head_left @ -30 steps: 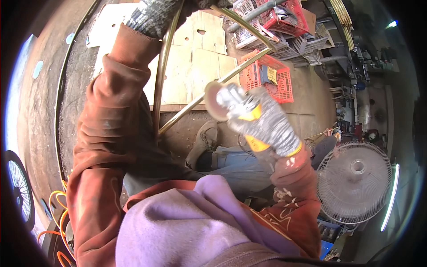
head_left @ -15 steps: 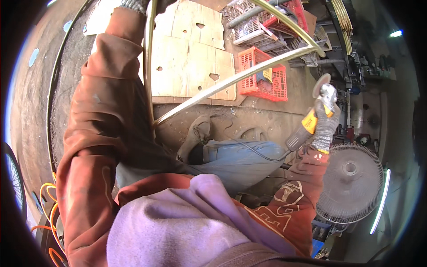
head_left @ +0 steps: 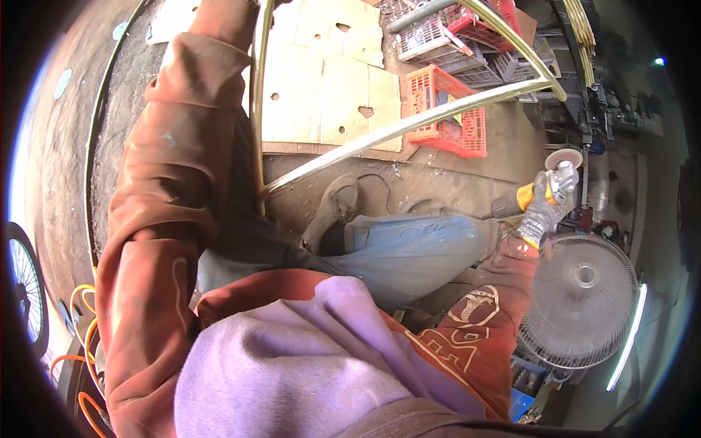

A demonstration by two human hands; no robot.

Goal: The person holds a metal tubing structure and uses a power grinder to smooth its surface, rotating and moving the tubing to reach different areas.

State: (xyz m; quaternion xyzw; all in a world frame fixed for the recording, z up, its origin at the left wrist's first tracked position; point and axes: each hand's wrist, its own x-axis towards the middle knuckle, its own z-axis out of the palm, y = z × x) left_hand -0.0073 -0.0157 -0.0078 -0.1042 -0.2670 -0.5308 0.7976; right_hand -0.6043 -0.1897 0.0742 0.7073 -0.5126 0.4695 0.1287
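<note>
My right hand (head_left: pixel 542 216), in a grey knitted glove, is wrapped around a yellow and black angle grinder (head_left: pixel 525 196). The grinder's disc (head_left: pixel 564 158) points up and away, to the right of a bent metal tube frame (head_left: pixel 394 130) and apart from it. The frame's pale, shiny tubes run across the view above my legs. My left arm (head_left: pixel 197 146) stretches forward along the frame's left tube. The hand at its end lies beyond the upper edge, so its grip is hidden.
Flattened cardboard (head_left: pixel 321 102) covers the floor ahead. A red plastic crate (head_left: pixel 447 109) stands beside it, with grey crates (head_left: pixel 438 44) behind. A round caged fan (head_left: pixel 580 299) is close to my right forearm. Orange hose (head_left: pixel 89 343) coils at the left.
My right hand has turned the grinder, tilting its body flatter and its disc toward the right. The view has shifted slightly, and my left glove has slipped out past the upper edge.
</note>
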